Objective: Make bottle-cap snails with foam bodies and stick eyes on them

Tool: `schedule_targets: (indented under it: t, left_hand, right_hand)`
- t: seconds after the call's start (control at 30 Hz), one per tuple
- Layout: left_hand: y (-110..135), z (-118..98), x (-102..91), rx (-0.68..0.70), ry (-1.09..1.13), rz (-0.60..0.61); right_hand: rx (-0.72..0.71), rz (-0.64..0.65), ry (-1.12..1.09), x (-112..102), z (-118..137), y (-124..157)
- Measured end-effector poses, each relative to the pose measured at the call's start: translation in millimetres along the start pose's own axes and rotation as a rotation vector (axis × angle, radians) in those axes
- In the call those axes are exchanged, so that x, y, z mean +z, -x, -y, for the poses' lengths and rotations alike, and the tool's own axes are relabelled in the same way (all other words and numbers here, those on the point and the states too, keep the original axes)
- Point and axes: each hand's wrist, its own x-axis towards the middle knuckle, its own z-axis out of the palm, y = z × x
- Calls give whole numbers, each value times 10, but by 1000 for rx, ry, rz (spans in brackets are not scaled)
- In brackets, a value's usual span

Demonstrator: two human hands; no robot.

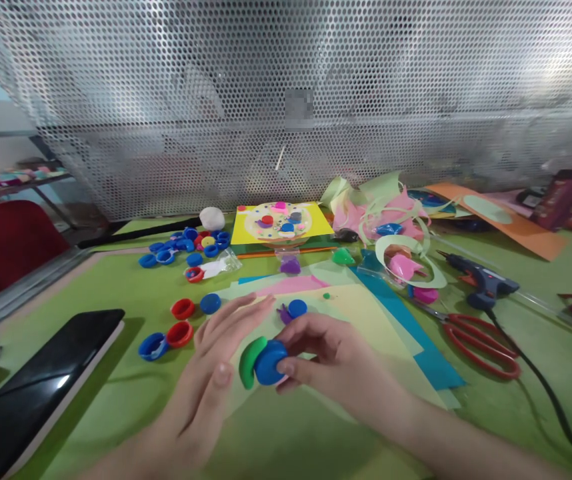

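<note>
Right hand point(333, 360): thumb on the face of a blue bottle cap point(269, 365), fingers behind its edge; the cap is pinched. Left hand point(209, 363): open, fingers extended, gripping nothing visible. A curved green clay strip point(250, 365) lies between the hands, along the cap's left edge; whether it is stuck there cannot be told. Just beyond the right hand's fingers, a second blue cap point(297, 308) sits beside a purple clay piece point(284, 313) on pale yellow paper point(366, 310).

Assessment: the pinch should stay on the rim opposite the strip, leaving that side free. The open fingers are best used to press lightly and evenly along the curve; hard pressure would probably flatten soft clay.
</note>
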Motion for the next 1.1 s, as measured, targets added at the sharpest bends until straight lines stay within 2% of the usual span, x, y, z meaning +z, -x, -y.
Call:
schedule_targets:
  t: [0.37, 0.53, 0.7, 0.83, 1.1]
  left_hand:
    - [-69, -14, -20, 13, -66, 31]
    - [-60, 2, -63, -6, -66, -8]
    - [-39, -43, -30, -62, 38, -31]
    - [-52, -59, 0, -51, 109, -50]
    - [-15, -70, -1, -78, 92, -64]
  right_hand:
    - [-3, 29, 3, 2, 21, 11]
    - [15, 64, -52, 0, 13, 13]
    - [16, 75, -65, 11, 19, 12]
    - [39, 62, -48, 27, 31, 22]
    - [60, 59, -57, 31, 25, 33]
